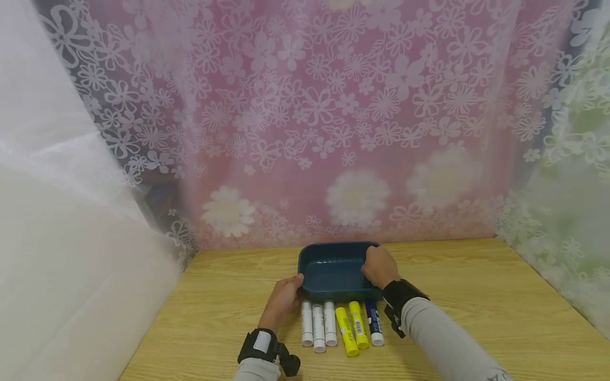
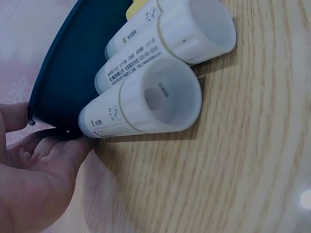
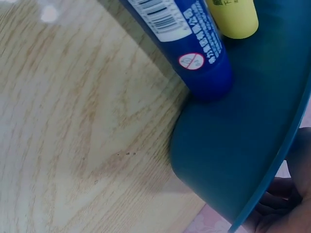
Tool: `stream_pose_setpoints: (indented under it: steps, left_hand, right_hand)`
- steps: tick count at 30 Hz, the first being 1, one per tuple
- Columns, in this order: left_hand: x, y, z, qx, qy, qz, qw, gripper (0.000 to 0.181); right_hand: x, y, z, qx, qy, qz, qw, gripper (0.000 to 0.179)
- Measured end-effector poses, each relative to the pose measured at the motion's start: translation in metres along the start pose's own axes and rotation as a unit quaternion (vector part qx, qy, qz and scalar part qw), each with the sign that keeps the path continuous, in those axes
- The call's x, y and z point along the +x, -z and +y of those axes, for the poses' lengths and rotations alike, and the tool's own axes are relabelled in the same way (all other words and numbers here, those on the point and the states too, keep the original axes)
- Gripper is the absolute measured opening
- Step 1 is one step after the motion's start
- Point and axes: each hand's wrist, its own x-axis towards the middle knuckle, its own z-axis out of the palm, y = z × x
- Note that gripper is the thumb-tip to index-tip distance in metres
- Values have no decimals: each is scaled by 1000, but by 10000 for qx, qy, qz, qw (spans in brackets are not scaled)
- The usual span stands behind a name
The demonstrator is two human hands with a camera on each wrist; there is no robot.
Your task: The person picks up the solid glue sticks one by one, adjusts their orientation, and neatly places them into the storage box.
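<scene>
A dark teal rectangular tray [image 1: 333, 293] stands on the table between both hands. My left hand [image 1: 284, 297] grips its near left corner, thumb at the rim and fingers below it on the outside in the left wrist view. Over the right rim curls my right hand [image 1: 380, 267], its fingers partly hidden behind the rim in the right wrist view. Along the tray's near side lie three white glue sticks [image 1: 318, 328], two yellow ones [image 1: 347, 332] and a navy blue one [image 1: 374, 321] with a white end. The blue tube [image 3: 194, 53] overlaps the tray's wall in the right wrist view.
The light wood-grain table [image 1: 219, 307] runs back to a pink flowered curtain [image 1: 295, 132]. A white sheet [image 1: 71, 238] hangs along the left side, and a pale green flowered sheet [image 1: 567, 222] along the right.
</scene>
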Motion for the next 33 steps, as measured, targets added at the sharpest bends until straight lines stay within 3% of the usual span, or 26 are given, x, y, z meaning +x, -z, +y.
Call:
stream_pose_setpoints:
  steps: [7,21,33]
  left_hand:
    - [0,-2,-2,60,-104,77,9999,55]
    - [0,-8,5,653,-94,652,9957,48]
    - [-5,-13,8,1252,-403,1069,9855,43]
  right_hand:
    - [-1,-1,-2,-255,-6,-65,9997,36]
    - [-2,-2,-2,-380,-86,-83,9992,33]
    - [1,-7,2,-404,-199,-169,9988,25]
